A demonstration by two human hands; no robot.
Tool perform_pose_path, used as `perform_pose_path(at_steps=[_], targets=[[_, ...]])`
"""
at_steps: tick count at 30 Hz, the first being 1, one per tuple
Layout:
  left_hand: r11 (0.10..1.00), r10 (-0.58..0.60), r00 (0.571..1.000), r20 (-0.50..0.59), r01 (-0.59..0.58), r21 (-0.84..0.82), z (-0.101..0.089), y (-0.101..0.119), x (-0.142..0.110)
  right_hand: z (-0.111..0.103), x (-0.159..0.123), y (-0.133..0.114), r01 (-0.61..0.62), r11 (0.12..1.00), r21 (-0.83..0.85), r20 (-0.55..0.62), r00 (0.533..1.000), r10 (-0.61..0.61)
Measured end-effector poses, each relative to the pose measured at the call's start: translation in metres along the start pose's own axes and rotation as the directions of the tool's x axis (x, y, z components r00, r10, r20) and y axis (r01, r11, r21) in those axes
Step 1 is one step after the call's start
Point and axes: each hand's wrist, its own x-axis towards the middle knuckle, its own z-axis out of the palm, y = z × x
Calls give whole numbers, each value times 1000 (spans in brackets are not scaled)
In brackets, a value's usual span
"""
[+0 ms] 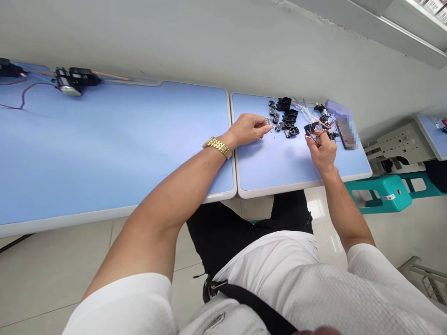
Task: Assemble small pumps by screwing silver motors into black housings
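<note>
My left hand (249, 128), with a gold watch (218, 146) on its wrist, has its thumb and forefinger pinched at a small pile of metal bits (268, 120) that look like screws. Whatever is between those fingertips is too small to make out. In my right hand (323, 150) is a small black plastic part (310, 128), held between thumb and fingers just above the table. Between the hands lie several round metal-rimmed pieces (272, 111) and a column of black plastic housings (289, 119).
Wired black parts (324, 118), a purple box (338, 108) and a partly blurred flat object (345, 132) lie at the table's right. On the left table (122, 149) sit other black wired devices (77, 79). A teal stool (387, 193) stands at right.
</note>
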Motion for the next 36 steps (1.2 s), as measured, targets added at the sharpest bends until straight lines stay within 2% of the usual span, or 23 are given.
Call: perform_pose_path(at_steps=[4, 7, 10, 15, 18, 21, 26, 28, 30, 33, 36], targets=[[979, 37, 999, 19, -32, -199, 12, 15, -9, 1, -7, -8, 72, 996, 58, -1, 997, -72], [952, 27, 995, 96, 4, -305, 26, 24, -15, 6, -12, -19, 111, 989, 95, 30, 993, -114], [922, 6, 997, 80, 25, -387, 34, 30, -19, 14, -10, -34, 154, 980, 128, 75, 983, -165], [920, -6, 999, -50, -14, -391, 31, 27, -19, 32, 12, -65, 301, 937, 179, 106, 941, -322], [937, -22, 980, -199, -49, -346, 25, 14, -14, 41, 27, -84, 384, 909, 165, 125, 906, -405], [934, -7, 955, -297, -99, -342, 21, -1, -10, 51, 40, -100, 454, 877, 160, 153, 866, -476], [943, -66, 914, -400, -74, -325, 11, -15, -10, 70, 61, -102, 505, 815, 286, 168, 811, -561], [950, -67, 904, -422, -71, -303, 6, -20, -10, 76, 66, -95, 487, 779, 395, 111, 817, -566], [948, -52, 892, -450, -98, -303, 1, -26, -8, 78, 70, -86, 448, 746, 493, 20, 851, -525], [935, -40, 850, -525, -154, -321, -2, -33, -5, 74, 72, -76, 407, 715, 568, -88, 894, -439], [945, -14, 855, -518, -158, -287, -3, -35, -4, 66, 73, -75, 382, 703, 599, -113, 910, -398]])
